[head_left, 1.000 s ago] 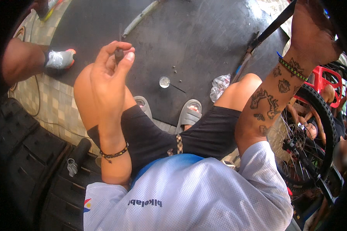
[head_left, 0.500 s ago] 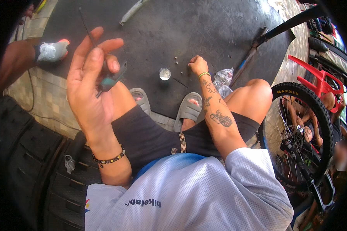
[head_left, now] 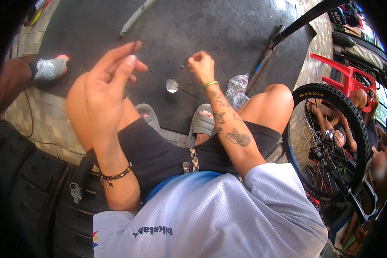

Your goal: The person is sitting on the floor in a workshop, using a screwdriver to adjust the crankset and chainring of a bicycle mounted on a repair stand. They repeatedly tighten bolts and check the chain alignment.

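My left hand point(head_left: 104, 88) is raised above my thigh with its fingers curled together. The thin-shafted tool with a dark teal handle, plain to see half a second ago, is now almost wholly hidden behind them. Over the black mat point(head_left: 167, 38), my right hand point(head_left: 201, 65) has its fingertips pinched; whatever they hold is too small to make out. Below and left of it stands a small round cup point(head_left: 172, 86) with something pale inside. A thin dark stick point(head_left: 187, 92) reaches out beside the cup. One tiny piece point(head_left: 182, 66) lies near my right hand.
A clear plastic bag point(head_left: 236, 88) lies by my right knee, next to a dark bike frame tube point(head_left: 266, 56). A bicycle wheel point(head_left: 296, 129) stands at right before a red chair point(head_left: 348, 73). Another person's shoe point(head_left: 50, 69) rests at left. A pale tube point(head_left: 135, 17) lies at the far edge.
My left hand has turned, so the tool's shaft and handle have gone from sight. My right hand has lifted off the mat and swung slightly left. The whole view has shifted a little.
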`<act>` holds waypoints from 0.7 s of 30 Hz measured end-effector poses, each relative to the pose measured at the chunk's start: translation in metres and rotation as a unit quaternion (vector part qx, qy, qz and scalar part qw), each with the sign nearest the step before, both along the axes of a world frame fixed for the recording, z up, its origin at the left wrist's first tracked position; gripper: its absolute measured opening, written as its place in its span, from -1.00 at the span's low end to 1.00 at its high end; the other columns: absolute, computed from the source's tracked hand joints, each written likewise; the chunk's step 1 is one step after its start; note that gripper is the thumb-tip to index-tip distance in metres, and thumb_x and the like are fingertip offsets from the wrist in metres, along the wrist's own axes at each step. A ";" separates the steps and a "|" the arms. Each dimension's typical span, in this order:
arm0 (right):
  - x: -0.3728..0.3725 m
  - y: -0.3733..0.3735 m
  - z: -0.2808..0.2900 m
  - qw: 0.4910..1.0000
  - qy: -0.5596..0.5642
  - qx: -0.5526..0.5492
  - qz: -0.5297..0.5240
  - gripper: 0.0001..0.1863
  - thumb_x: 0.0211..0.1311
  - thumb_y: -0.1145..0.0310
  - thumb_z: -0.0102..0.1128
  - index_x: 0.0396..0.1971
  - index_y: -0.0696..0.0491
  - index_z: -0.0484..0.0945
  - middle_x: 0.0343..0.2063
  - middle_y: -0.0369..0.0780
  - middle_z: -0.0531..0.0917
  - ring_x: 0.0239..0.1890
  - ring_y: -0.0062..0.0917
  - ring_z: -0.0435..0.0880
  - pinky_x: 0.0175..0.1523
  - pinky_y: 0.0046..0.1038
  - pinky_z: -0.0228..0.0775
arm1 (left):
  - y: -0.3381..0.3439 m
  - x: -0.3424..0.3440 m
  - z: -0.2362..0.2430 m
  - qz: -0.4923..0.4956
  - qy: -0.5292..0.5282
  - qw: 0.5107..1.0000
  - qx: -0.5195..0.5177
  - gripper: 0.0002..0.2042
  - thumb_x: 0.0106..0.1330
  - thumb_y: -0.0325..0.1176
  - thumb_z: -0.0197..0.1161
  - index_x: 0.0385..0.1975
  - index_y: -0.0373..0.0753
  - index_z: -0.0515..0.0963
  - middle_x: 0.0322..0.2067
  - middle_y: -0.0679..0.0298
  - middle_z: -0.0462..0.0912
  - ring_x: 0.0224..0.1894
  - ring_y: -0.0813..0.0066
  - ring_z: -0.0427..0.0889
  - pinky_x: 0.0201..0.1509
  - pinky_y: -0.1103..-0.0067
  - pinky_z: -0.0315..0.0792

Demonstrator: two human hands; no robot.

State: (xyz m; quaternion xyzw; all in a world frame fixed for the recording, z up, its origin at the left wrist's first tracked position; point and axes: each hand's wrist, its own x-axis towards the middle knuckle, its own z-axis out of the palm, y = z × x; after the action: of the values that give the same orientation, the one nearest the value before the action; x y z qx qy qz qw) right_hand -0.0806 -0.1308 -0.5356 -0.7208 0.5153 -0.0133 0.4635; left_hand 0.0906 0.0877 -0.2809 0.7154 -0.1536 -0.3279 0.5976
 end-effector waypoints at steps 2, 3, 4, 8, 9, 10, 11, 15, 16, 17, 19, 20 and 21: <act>0.028 -0.010 0.056 0.971 -0.223 0.087 0.005 -0.82 0.41 0.49 0.29 -0.09 0.26 0.61 -0.23 -0.07 0.81 -0.20 -0.35 0.87 -0.15 -0.38 0.77 | -0.003 -0.002 -0.011 -0.034 -0.011 0.999 0.014 -0.68 0.54 -0.40 0.27 0.21 -0.34 0.67 -0.30 0.28 0.77 -0.27 0.68 0.64 -0.17 0.71 0.42; 0.040 -0.011 0.094 0.936 -0.332 0.103 0.051 -0.79 0.44 0.47 0.34 -0.06 0.26 0.60 -0.21 -0.05 0.80 -0.18 -0.32 0.87 -0.09 -0.36 0.78 | -0.006 -0.004 -0.015 -0.025 -0.010 0.999 0.022 -0.71 0.52 -0.41 0.30 0.16 -0.30 0.72 -0.33 0.33 0.76 -0.28 0.69 0.65 -0.20 0.72 0.40; 0.052 -0.008 0.127 0.905 -0.395 0.142 0.063 -0.80 0.42 0.48 0.39 -0.08 0.26 0.63 -0.23 -0.11 0.81 -0.18 -0.42 0.86 -0.03 -0.45 0.77 | -0.006 -0.005 -0.017 -0.029 -0.004 1.000 0.007 -0.72 0.50 -0.43 0.30 0.13 -0.31 0.73 -0.34 0.32 0.76 -0.28 0.67 0.66 -0.19 0.71 0.42; 0.058 0.001 0.214 0.870 -0.450 0.122 0.161 -0.74 0.42 0.53 0.38 0.03 0.31 0.67 -0.19 -0.11 0.80 -0.09 -0.46 0.84 0.08 -0.51 0.73 | -0.014 -0.008 -0.014 -0.056 0.017 0.997 -0.056 -0.74 0.45 -0.50 0.32 0.08 -0.35 0.75 -0.36 0.28 0.76 -0.29 0.65 0.67 -0.15 0.68 0.48; 0.056 -0.001 0.220 0.877 -0.439 0.107 0.165 -0.74 0.42 0.53 0.37 0.03 0.32 0.68 -0.18 -0.11 0.80 -0.09 -0.46 0.84 0.09 -0.52 0.73 | -0.016 -0.008 -0.012 -0.060 0.022 0.996 -0.064 -0.74 0.45 -0.50 0.32 0.08 -0.35 0.75 -0.35 0.28 0.76 -0.29 0.65 0.67 -0.15 0.68 0.49; 0.055 -0.003 0.226 0.883 -0.427 0.094 0.169 -0.74 0.42 0.54 0.37 0.03 0.32 0.68 -0.17 -0.11 0.80 -0.09 -0.47 0.84 0.09 -0.52 0.73 | -0.017 -0.008 -0.011 -0.063 0.026 0.995 -0.073 -0.74 0.45 -0.51 0.31 0.07 -0.35 0.75 -0.35 0.28 0.76 -0.29 0.65 0.66 -0.14 0.68 0.49; 0.053 -0.004 0.230 0.890 -0.415 0.080 0.173 -0.75 0.42 0.55 0.36 0.03 0.32 0.69 -0.16 -0.11 0.80 -0.09 -0.47 0.84 0.09 -0.53 0.72 | -0.016 -0.008 -0.012 -0.064 0.013 0.995 -0.072 -0.74 0.46 -0.48 0.32 0.09 -0.33 0.75 -0.36 0.31 0.76 -0.30 0.67 0.65 -0.18 0.70 0.44; 0.047 -0.008 0.240 0.890 -0.409 0.064 0.191 -0.79 0.43 0.62 0.31 0.00 0.30 0.72 -0.17 -0.15 0.80 -0.09 -0.50 0.84 0.08 -0.55 0.71 | -0.017 -0.008 -0.014 -0.081 -0.006 0.996 -0.043 -0.72 0.47 -0.43 0.33 0.11 -0.28 0.75 -0.38 0.36 0.75 -0.33 0.72 0.62 -0.28 0.72 0.36; 0.046 -0.007 0.241 0.889 -0.403 0.064 0.205 -0.79 0.42 0.62 0.31 0.00 0.29 0.73 -0.17 -0.16 0.80 -0.09 -0.51 0.84 0.08 -0.56 0.71 | -0.017 -0.008 -0.013 -0.088 -0.003 0.996 -0.031 -0.72 0.47 -0.43 0.33 0.11 -0.28 0.75 -0.39 0.36 0.75 -0.34 0.72 0.62 -0.29 0.72 0.36; 0.045 -0.006 0.240 0.888 -0.398 0.063 0.220 -0.79 0.42 0.62 0.31 0.00 0.28 0.74 -0.17 -0.18 0.80 -0.09 -0.52 0.84 0.07 -0.56 0.70 | -0.015 -0.008 -0.014 -0.087 0.000 0.996 -0.025 -0.72 0.47 -0.43 0.33 0.11 -0.29 0.75 -0.39 0.36 0.75 -0.34 0.73 0.62 -0.29 0.72 0.36; 0.045 -0.010 0.242 0.884 -0.391 0.030 0.254 -0.80 0.41 0.62 0.32 -0.03 0.23 0.76 -0.18 -0.22 0.78 -0.08 -0.54 0.83 0.05 -0.57 0.70 | -0.014 -0.008 -0.014 -0.085 0.001 0.996 -0.021 -0.72 0.46 -0.43 0.34 0.11 -0.30 0.75 -0.39 0.36 0.74 -0.35 0.73 0.62 -0.31 0.72 0.36; 0.046 -0.012 0.243 0.889 -0.387 0.030 0.243 -0.81 0.41 0.62 0.31 -0.04 0.24 0.76 -0.17 -0.22 0.78 -0.09 -0.54 0.83 0.05 -0.57 0.70 | -0.015 -0.008 -0.013 -0.080 0.000 0.996 -0.027 -0.73 0.46 -0.44 0.33 0.09 -0.30 0.75 -0.41 0.36 0.74 -0.36 0.73 0.61 -0.30 0.72 0.38; 0.045 -0.014 0.243 0.894 -0.382 0.031 0.231 -0.81 0.41 0.62 0.31 -0.04 0.24 0.76 -0.16 -0.22 0.78 -0.09 -0.54 0.83 0.05 -0.58 0.70 | -0.015 -0.009 -0.012 -0.075 -0.001 0.997 -0.034 -0.74 0.46 -0.45 0.33 0.07 -0.31 0.76 -0.43 0.37 0.73 -0.36 0.73 0.61 -0.30 0.73 0.40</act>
State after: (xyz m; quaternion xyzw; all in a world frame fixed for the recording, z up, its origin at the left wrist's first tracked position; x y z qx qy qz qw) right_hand -0.0359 -0.1448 -0.2925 -0.7444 0.1172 -0.1644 0.6365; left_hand 0.0820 0.0731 -0.2928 0.6817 -0.2185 -0.3659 0.5947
